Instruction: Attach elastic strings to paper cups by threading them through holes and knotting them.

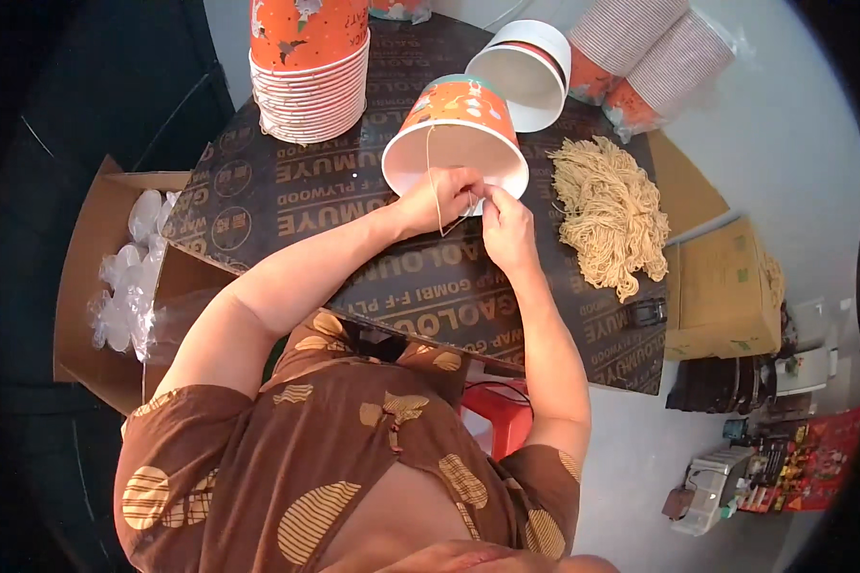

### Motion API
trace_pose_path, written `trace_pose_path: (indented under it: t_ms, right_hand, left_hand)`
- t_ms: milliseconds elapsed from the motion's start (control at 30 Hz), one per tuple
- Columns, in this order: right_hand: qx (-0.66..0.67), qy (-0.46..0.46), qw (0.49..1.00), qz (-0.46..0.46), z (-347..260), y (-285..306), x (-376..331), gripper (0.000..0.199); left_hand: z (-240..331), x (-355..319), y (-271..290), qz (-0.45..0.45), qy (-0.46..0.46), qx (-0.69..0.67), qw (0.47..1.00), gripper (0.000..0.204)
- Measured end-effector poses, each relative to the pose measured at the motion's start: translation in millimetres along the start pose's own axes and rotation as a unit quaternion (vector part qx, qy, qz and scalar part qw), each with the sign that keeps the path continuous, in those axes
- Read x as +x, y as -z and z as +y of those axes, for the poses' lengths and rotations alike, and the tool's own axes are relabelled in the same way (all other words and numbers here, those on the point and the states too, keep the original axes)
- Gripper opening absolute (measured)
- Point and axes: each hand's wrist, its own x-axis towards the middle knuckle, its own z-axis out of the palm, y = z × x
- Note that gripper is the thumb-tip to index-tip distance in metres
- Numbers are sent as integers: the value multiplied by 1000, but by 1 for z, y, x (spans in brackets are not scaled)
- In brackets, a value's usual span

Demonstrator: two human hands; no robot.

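An orange paper bucket [459,105] with printed shapes lies on its side on the dark tabletop, its white mouth facing me. At the lower rim of that mouth my left hand [440,201] and my right hand [506,224] meet, both with fingers pinched on a thin tan cord [433,158]. The cord runs from the bucket's upper rim down to my fingers and loops below them. Just where it passes between my fingertips is hidden. To the right of my right hand lies a loose heap of tan cords [613,215].
A tall stack of orange buckets [309,91] stands at the far left of the table [401,286]. Behind the bucket lie white-mouthed buckets [521,81]; wrapped bucket stacks [674,72] lie far right. Left is an open carton [91,277] of clear plastic pieces; right, another carton [726,291].
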Motion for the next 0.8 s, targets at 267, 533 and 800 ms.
trace_pose_path:
  t_ms: [267,533,800]
  right_hand:
    - [34,-48,996,-66,-5,9,1,16]
    - [21,-37,997,-71,-4,10,0,16]
    - [35,-37,997,-58,-7,8,0,14]
  left_hand:
    - [11,3,9,-67,177,-165,968,3]
    - [16,3,13,-80,180,-210,958,5]
    - [15,4,12,-77,180,-205,959,2]
